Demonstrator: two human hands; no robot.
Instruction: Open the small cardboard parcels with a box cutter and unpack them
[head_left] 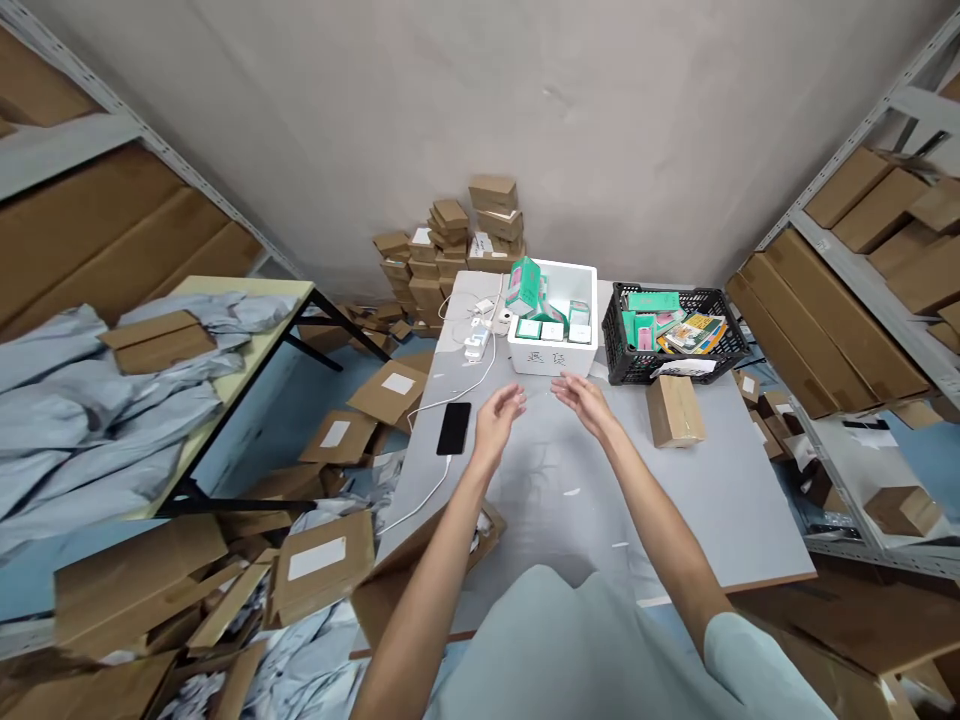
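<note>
My left hand [498, 420] hovers over the table, fingers loosely curved and apart, with nothing in it. Opposite it, my right hand [583, 402] is also open and bare, fingers pointing inward. Just beyond both hands stands a white foam box [552, 361] with handwriting on its front, holding several small green-and-white boxes. One green box [523, 286] leans up at its left rim. A black phone [454, 429] with a white cable lies left of my left hand. To the right of my right hand sits a small closed cardboard box [675, 411].
A black plastic crate [621, 360] with green packets and booklets stands at the table's back right. A power strip [477, 340] lies at the back left. Stacked cartons [495, 222] rise behind the table [570, 500]. Open cardboard boxes [322, 560] crowd the floor at left.
</note>
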